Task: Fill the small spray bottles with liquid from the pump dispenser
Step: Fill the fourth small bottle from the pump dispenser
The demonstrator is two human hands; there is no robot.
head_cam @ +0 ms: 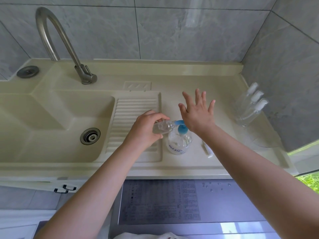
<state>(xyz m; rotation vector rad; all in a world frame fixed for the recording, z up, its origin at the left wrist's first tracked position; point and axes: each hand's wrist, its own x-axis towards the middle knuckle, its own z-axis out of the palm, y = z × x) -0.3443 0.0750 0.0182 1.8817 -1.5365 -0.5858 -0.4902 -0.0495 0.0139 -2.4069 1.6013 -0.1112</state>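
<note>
A clear pump dispenser [179, 141] with a blue pump head [181, 127] stands on the cream counter, right of the ribbed drainboard. My left hand [146, 127] grips a small clear spray bottle [163, 127], tilted on its side with its open mouth against the blue spout. My right hand [198, 112] is flat with fingers spread, its heel over the pump head. A white spray cap [207, 150] lies on the counter right of the dispenser. Three more capped small spray bottles [250, 106] stand at the right by the wall.
A cream sink basin [51, 121] with a metal drain [90, 136] lies to the left, under a curved steel faucet [69, 47]. The ribbed drainboard [133, 121] sits between sink and dispenser. Grey tiled walls close the back and right. A grey appliance top [189, 204] lies below the counter edge.
</note>
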